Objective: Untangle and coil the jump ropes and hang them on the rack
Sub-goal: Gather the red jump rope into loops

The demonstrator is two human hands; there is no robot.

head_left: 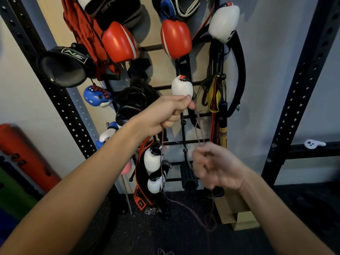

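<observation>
Head view, landmark: the black wire rack (184,140) on the wall, hung with boxing gear.
Left hand (165,113): raised in front of the rack's middle, just below a small white glove (182,86); closed into a fist around the upper end of a thin purple jump rope (199,129).
Right hand (217,166): lower and to the right, in front of the rack's lower bars; blurred, fingers curled loosely, with the rope running through them. How firmly they pinch it I cannot tell.
Jump rope, upper part: a narrow loop hangs from the left fist down to the right hand, in front of the rack.
Jump rope, lower part: more strands drop from the left fist past two white gloves (153,170) low on the rack, then trail across the dark floor (147,232) below it; a knot-like loop (211,222) shows in the strand hanging under the right hand.
Top of the rack: two red gloves (119,42) and a larger white glove (223,23).
Right side of the rack: dark cords and a yellow band (216,92) hang from a peg.
Left of the rack: a black perforated upright (60,100), with a black pad (64,67) hung beside it.
Floor below the rack's right edge: a cardboard box (237,212).
</observation>
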